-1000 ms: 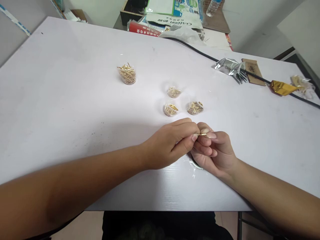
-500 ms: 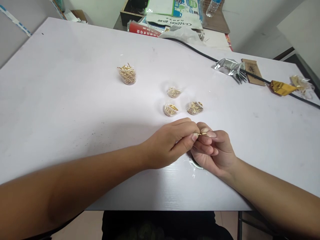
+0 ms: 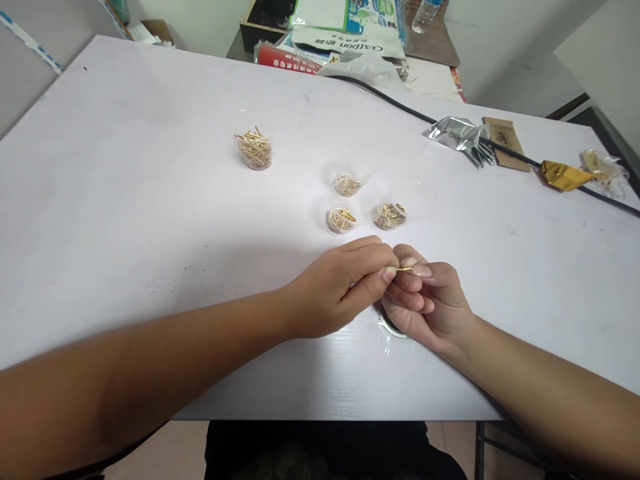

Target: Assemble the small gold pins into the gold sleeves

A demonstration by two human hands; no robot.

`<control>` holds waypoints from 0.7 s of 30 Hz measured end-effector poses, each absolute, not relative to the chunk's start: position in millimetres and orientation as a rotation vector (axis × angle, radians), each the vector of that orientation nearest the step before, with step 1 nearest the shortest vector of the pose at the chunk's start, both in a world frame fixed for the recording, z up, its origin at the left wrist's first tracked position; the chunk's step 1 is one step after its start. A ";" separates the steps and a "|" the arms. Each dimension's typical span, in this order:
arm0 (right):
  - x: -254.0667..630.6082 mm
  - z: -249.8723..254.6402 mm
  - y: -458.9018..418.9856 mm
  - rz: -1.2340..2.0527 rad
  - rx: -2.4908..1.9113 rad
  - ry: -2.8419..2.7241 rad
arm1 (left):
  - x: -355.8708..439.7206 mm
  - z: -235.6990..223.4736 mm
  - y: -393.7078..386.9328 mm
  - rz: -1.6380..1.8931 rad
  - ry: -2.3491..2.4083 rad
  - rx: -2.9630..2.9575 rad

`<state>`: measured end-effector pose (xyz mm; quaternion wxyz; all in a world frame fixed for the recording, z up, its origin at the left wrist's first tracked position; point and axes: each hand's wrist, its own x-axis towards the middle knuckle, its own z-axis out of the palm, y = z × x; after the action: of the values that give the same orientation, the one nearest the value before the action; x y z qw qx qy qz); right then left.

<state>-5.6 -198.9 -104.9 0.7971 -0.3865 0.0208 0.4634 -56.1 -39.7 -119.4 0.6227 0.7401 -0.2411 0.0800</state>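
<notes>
My left hand [image 3: 345,283] is closed, thumb and forefinger pinching one end of a thin gold metal pin [image 3: 404,269]. The other end sits between the thumb and fingertips of my right hand [image 3: 433,293], which is closed too. Whether this is one piece or two joined end to end is too small to tell. Just beyond my fingers stand small clear cups of gold pins: a left cup [image 3: 342,220], a right cup [image 3: 390,217] and a farther cup [image 3: 347,185]. Partly hidden under my right hand is a round dark thing with a pale rim [image 3: 393,328].
A fuller cup of longer gold pins [image 3: 255,149] stands farther left on the white table [image 3: 125,200]. A black cable [image 3: 390,100] crosses the back right, past silver foil [image 3: 457,133], cardboard [image 3: 506,143] and a gold packet [image 3: 565,176]. Bags [image 3: 350,41] lie beyond the far edge.
Between my fingertips the gold pieces now line up as one straight pin, where a bend or gap showed before. My hands have barely moved.
</notes>
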 end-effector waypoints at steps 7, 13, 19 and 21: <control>-6.4 -104.0 -198.5 0.963 -0.936 -0.010 | -54.6 -119.6 -39.6 0.180 -0.577 1.704; -6.3 -105.3 -199.0 0.952 -0.908 0.002 | -54.1 -120.9 -39.1 0.180 -0.582 1.685; -6.5 -104.5 -198.5 0.936 -0.878 -0.003 | -55.2 -120.3 -39.1 0.166 -0.551 1.708; -6.5 -104.1 -198.4 0.929 -0.882 0.002 | -55.5 -120.2 -39.6 0.163 -0.546 1.716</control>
<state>-6.5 -198.4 -104.1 0.8019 -0.4113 0.0008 0.4333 -55.5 -39.6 -120.2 0.6186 0.7457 -0.2373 0.0710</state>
